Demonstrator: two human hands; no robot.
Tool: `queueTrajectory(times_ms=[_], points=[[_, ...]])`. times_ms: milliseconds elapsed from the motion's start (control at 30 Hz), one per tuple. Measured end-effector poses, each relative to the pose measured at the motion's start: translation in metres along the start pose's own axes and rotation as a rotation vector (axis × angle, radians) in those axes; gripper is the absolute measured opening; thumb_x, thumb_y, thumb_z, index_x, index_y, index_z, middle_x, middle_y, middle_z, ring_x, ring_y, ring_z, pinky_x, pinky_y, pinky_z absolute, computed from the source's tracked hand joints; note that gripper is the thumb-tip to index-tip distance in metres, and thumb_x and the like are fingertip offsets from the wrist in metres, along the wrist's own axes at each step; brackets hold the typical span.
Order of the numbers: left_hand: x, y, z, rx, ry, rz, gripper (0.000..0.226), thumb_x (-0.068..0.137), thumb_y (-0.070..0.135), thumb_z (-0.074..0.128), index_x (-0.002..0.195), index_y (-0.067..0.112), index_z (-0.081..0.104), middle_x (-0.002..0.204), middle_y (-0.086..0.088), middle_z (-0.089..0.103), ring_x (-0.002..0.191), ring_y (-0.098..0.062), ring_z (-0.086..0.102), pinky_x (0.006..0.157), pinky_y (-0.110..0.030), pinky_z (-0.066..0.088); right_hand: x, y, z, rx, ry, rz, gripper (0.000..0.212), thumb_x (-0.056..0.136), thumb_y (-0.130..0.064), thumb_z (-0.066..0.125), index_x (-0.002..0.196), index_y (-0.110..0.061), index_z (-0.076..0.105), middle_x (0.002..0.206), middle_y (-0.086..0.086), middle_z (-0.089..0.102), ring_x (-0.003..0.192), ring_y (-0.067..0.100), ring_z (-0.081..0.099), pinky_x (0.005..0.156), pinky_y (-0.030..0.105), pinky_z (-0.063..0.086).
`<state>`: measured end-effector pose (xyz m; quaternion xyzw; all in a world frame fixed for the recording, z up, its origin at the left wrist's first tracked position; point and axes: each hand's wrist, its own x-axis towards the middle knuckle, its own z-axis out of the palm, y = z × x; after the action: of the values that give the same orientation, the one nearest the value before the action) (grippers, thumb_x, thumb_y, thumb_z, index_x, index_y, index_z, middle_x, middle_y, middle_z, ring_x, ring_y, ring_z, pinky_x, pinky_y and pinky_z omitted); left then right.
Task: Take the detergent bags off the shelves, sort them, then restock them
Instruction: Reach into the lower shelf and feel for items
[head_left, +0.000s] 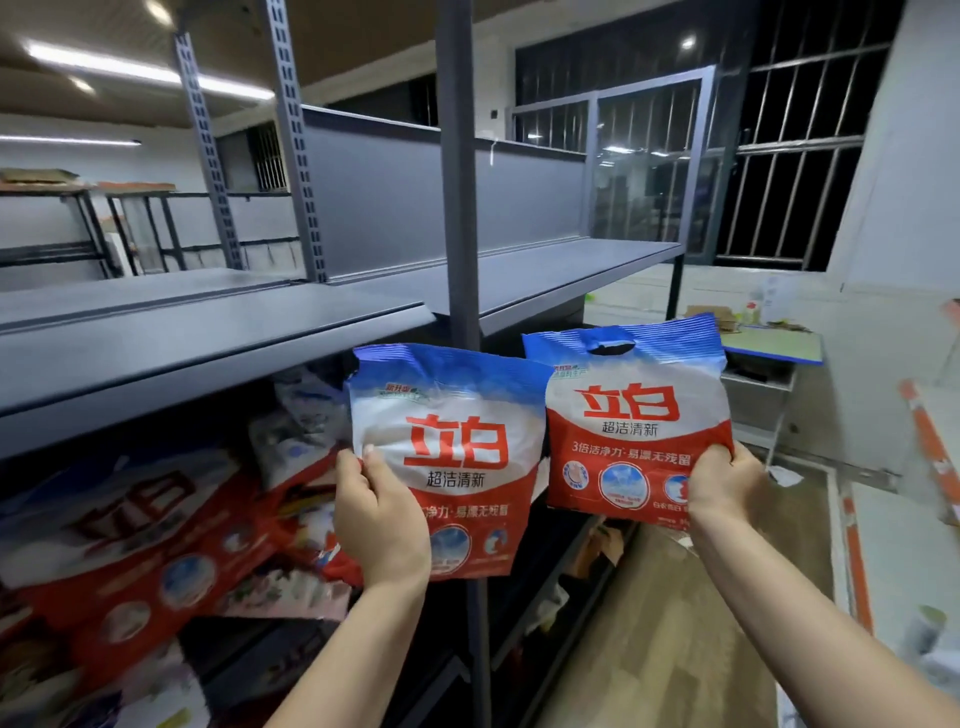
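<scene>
Plainly, from the head view, each hand carries one detergent bag upright in front of the shelving. The left hand (382, 519) pinches the left bag (457, 457) at its left edge, thumb on the printed face and fingers curled behind. The right hand (724, 486) grips the right bag (636, 426) at its lower right corner, fingers folded over the red band. Both bags stand with their long axis vertical, blue handle end up and labels toward the camera. They hang side by side, just beside each other; whether their edges touch I cannot tell.

The relation that matters is height and side. The bare grey upper shelf (218, 338) lies up and to the left of the left bag, whose top corner sits at about the level of the shelf's front lip. So the left hand is the nearer one to that surface; I judge it would go first, lifting up and over the lip. The right bag hangs past the upright post (460, 208), in front of the further shelf section (561, 270), which lies above and behind it.

Below the upper shelf, a heap of similar bags (130, 545) lies tumbled on the lower shelf, left of the left hand, some flat and some tilted.
</scene>
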<state>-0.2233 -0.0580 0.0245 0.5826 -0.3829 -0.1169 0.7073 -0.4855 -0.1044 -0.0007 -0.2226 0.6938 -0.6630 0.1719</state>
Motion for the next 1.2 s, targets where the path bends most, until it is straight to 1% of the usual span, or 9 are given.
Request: queueTrajectory(times_ms=[133,200,300,433,600,833,933,1067,1200], points=[[-0.007,0.007,0.067,-0.055,0.014,0.006,0.037,0.102,0.021,0.037,0.065,0.014,0.033,0.057,-0.002,0.043,0.052,-0.013,0.039,0.052,-0.027,0.03,0.068,-0.004,-0.003,-0.003,0.043,0.006,0.028,0.085,-0.025,0.04,0.084,-0.014,0.066,0.077,0.005,0.067,0.066,0.026,0.062,0.066,0.031,0.048],[-0.012,0.008,0.103,-0.083,-0.001,-0.002,0.034,0.102,0.021,0.037,0.07,0.01,0.039,0.059,-0.002,0.046,0.053,-0.014,0.041,0.055,-0.026,0.034,0.103,-0.006,-0.002,0.008,0.048,-0.007,0.027,0.083,-0.024,0.04,0.082,-0.013,0.065,0.077,0.006,0.068,0.064,0.026,0.063,0.064,0.032,0.05],[-0.02,0.008,0.155,-0.1,0.009,-0.007,0.034,0.102,0.023,0.036,0.07,0.011,0.039,0.058,-0.001,0.044,0.052,-0.019,0.04,0.055,-0.036,0.033,0.155,-0.008,0.0,0.013,0.041,-0.012,0.027,0.084,-0.024,0.04,0.083,-0.013,0.065,0.078,0.006,0.068,0.064,0.025,0.064,0.063,0.031,0.051],[-0.032,0.015,0.211,-0.108,0.038,-0.038,0.035,0.102,0.021,0.037,0.068,0.013,0.038,0.059,0.0,0.046,0.053,-0.013,0.043,0.054,-0.031,0.034,0.216,-0.01,0.003,0.014,0.031,-0.016,0.025,0.086,-0.022,0.041,0.081,-0.013,0.064,0.072,0.004,0.065,0.058,0.021,0.061,0.055,0.024,0.044],[-0.04,0.016,0.279,-0.129,-0.015,-0.085,0.036,0.101,0.024,0.037,0.068,0.011,0.039,0.061,-0.005,0.053,0.054,-0.019,0.051,0.053,-0.033,0.042,0.279,-0.01,0.013,0.058,0.048,0.001,0.024,0.084,-0.019,0.041,0.08,-0.011,0.063,0.074,0.006,0.065,0.063,0.027,0.063,0.055,0.024,0.044],[-0.032,0.005,0.38,-0.154,-0.042,-0.125,0.034,0.101,0.027,0.038,0.071,0.01,0.041,0.065,-0.006,0.057,0.06,-0.024,0.058,0.057,-0.036,0.048,0.358,-0.011,0.033,0.107,0.077,-0.041,0.021,0.089,-0.005,0.039,0.085,-0.004,0.059,0.065,0.005,0.054,0.052,0.014,0.049,0.042,0.018,0.037],[-0.023,0.002,0.425,-0.171,-0.049,-0.117,0.034,0.102,0.026,0.037,0.071,0.012,0.042,0.065,-0.005,0.058,0.059,-0.02,0.058,0.056,-0.033,0.047,0.403,-0.005,0.055,0.078,0.113,-0.042,0.021,0.085,-0.009,0.04,0.082,-0.003,0.06,0.063,0.003,0.055,0.053,0.021,0.051,0.051,0.023,0.038],[-0.011,-0.004,0.489,-0.204,-0.065,-0.154,0.033,0.102,0.028,0.037,0.073,0.014,0.044,0.068,-0.005,0.061,0.061,-0.019,0.061,0.055,-0.029,0.049,0.462,-0.006,0.085,0.062,0.139,-0.032,0.02,0.086,-0.011,0.042,0.086,-0.003,0.061,0.073,0.011,0.059,0.056,0.023,0.054,0.051,0.023,0.036],[-0.004,-0.008,0.546,-0.202,-0.1,-0.185,0.032,0.102,0.029,0.036,0.076,0.014,0.046,0.07,-0.005,0.062,0.063,-0.02,0.062,0.056,-0.03,0.05,0.509,-0.011,0.105,0.064,0.16,-0.043,0.019,0.09,-0.01,0.043,0.088,-0.004,0.06,0.081,0.016,0.06,0.053,0.014,0.049,0.049,0.019,0.033]])
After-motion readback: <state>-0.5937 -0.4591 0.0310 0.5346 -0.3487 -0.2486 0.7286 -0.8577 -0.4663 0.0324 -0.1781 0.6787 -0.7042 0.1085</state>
